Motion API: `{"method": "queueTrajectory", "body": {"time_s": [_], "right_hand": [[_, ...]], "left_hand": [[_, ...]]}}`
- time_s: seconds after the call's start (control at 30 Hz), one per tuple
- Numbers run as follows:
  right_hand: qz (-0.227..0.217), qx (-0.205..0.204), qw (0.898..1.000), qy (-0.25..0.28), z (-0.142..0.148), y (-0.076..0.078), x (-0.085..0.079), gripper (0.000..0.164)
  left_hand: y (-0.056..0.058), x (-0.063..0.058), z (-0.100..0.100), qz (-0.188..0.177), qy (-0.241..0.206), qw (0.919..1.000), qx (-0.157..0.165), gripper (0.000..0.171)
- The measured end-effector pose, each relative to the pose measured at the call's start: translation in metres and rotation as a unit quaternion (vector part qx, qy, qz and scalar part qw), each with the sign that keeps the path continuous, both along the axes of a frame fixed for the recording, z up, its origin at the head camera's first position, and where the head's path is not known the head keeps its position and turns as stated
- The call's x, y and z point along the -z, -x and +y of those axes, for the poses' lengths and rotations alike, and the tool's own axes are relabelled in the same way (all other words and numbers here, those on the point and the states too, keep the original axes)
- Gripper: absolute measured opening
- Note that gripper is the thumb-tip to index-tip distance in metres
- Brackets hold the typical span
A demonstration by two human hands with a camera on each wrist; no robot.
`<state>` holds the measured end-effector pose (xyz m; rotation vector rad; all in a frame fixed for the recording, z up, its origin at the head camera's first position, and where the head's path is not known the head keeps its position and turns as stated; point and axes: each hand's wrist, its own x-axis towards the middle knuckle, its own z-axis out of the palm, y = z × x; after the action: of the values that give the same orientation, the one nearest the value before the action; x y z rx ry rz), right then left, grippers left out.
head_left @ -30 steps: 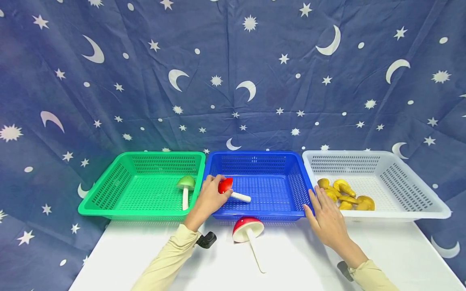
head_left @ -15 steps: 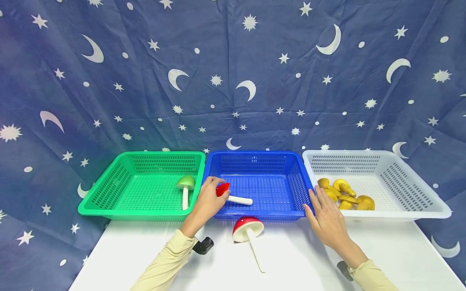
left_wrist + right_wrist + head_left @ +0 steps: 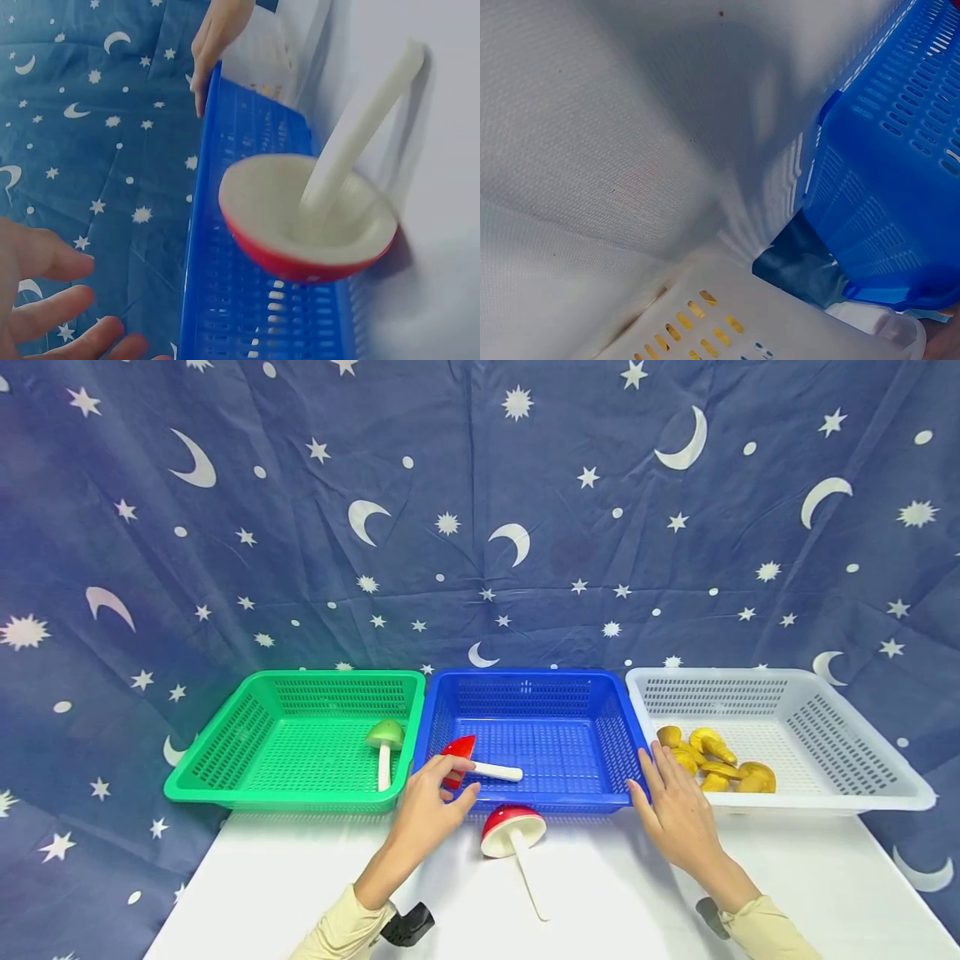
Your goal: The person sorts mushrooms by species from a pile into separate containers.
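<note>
A toy mushroom with a red cap and white stem (image 3: pixel 498 771) lies at the left end of the blue basket (image 3: pixel 536 800). My left hand (image 3: pixel 427 814) hovers over that basket's front left corner, fingers spread from the thumb and holding nothing. Part of the red cap is hidden behind its fingers. On the table in front, a larger red mushroom (image 3: pixel 513 832) lies with its pale underside and long stem showing; it also fills the middle of the left wrist view (image 3: pixel 300 225). My right hand (image 3: pixel 678 814) rests, fingers extended, where the blue and white baskets meet.
To the left, a green basket (image 3: pixel 285 797) holds a green-capped mushroom (image 3: pixel 385 739). The white basket (image 3: pixel 847 802) on the right contains several yellow mushrooms (image 3: pixel 708 743). All three baskets stand side by side on a white table (image 3: pixel 600 893), before a starry blue cloth (image 3: pixel 480 485).
My left hand has let go of the red mushroom in the blue basket and drawn back toward the front, its fingers opening. The right hand has stayed put.
</note>
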<state>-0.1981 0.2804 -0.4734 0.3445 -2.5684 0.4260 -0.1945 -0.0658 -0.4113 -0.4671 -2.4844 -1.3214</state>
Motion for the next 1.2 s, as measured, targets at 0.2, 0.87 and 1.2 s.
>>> {"method": "queueTrajectory", "body": {"time_s": [0.2,0.87,1.2], "right_hand": [[0.001,-0.001,1.0,-0.002,-0.001,-0.001,0.0,0.055],[0.007,-0.002,1.0,-0.001,-0.003,0.002,0.004,0.054],[0.008,-0.003,1.0,0.002,-0.001,0.001,0.001,0.054]], "left_hand": [[-0.023,0.005,-0.002,-0.011,-0.037,0.9992,0.015,0.019],[-0.073,0.044,0.017,-0.132,-0.129,0.9819,0.041,0.02],[-0.081,0.069,0.041,-0.201,-0.19,0.9606,0.029,0.024]]}}
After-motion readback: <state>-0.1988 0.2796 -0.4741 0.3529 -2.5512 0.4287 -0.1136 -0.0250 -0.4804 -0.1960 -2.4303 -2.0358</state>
